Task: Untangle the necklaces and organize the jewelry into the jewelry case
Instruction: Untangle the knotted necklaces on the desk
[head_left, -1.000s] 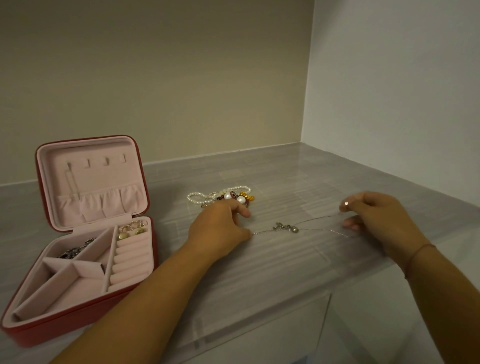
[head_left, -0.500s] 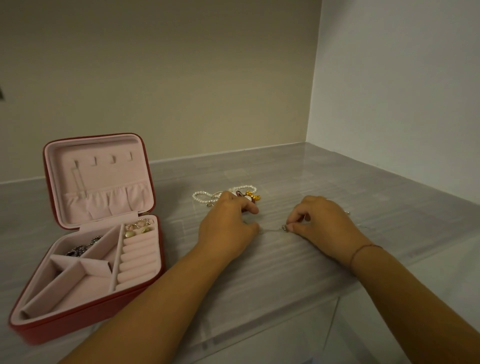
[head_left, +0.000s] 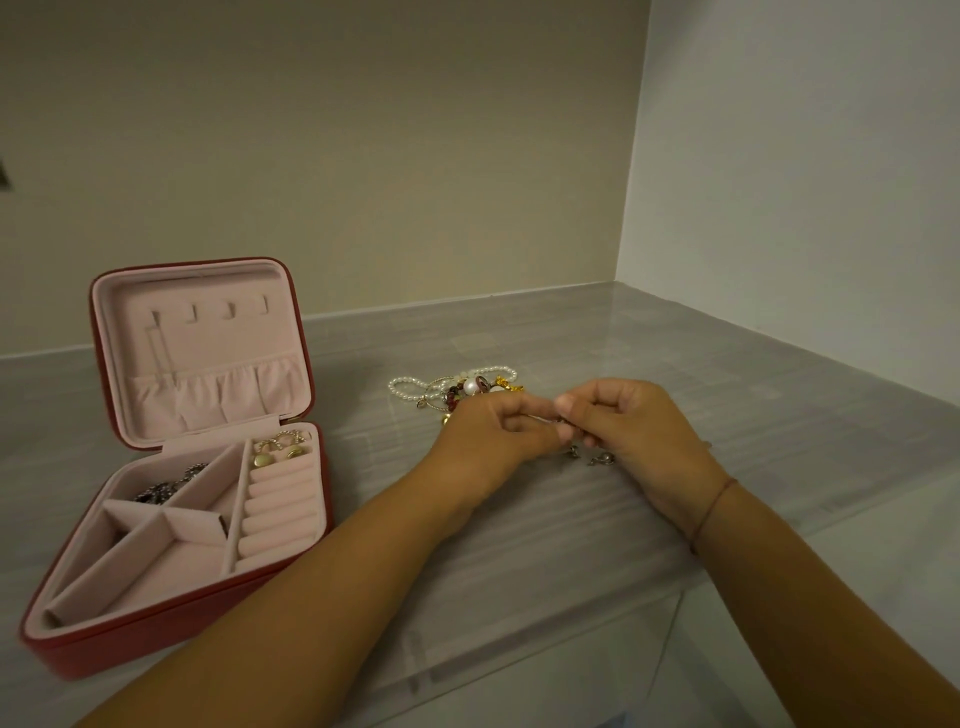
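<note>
Hands have drawn together: left hand (head_left: 483, 441) and right hand (head_left: 639, 431) pinch the thin silver necklace (head_left: 602, 459) in curled fingers, its metal charms under the right. A pearly bead tangle (head_left: 447, 389) lies behind on the glossy grey table (head_left: 519, 545). The red, pink-velvet jewelry case (head_left: 182, 623) sits open at left.

A glossy grey streaked desk (head_left: 691, 364) is bounded at its far edge by a plain beige wall (head_left: 363, 156) and at its right edge by a smooth white wall (head_left: 805, 182); dim light is reflected near the far right corner.
</note>
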